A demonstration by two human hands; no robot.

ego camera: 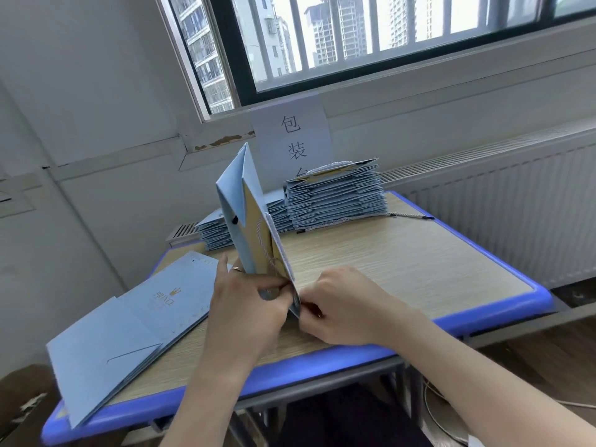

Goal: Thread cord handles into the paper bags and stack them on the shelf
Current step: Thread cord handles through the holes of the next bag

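The left hand (245, 301) and the right hand (342, 308) meet at the near corner of a light blue paper bag (240, 221). Each hand pinches the bag's edge between thumb and fingers, one from each side. The fingers hide the spot, so I cannot tell if the right hand also holds a cord end.

The bag stands up on its edge over the wooden table with a blue rim (419, 262) and leans away from the person. A white twisted cord (264, 248) hangs in a loop inside the bag. A small black tip (234, 220) pokes out through a hole higher up. So I think this bag is partly threaded, and the hands are busy at another hole.

To the left lie flat blue bags (135, 317) with no cord showing. They look like they are waiting their turn. At the far side sits a tall pile of folded blue bags (335, 198) with a cord handle on top. These look done. A lower pile of blue bags (214, 233) sits beside it. A loose cord (408, 215) lies on the table by the tall pile.

No shelf is in view, so the stacking on the shelf looks not yet done.
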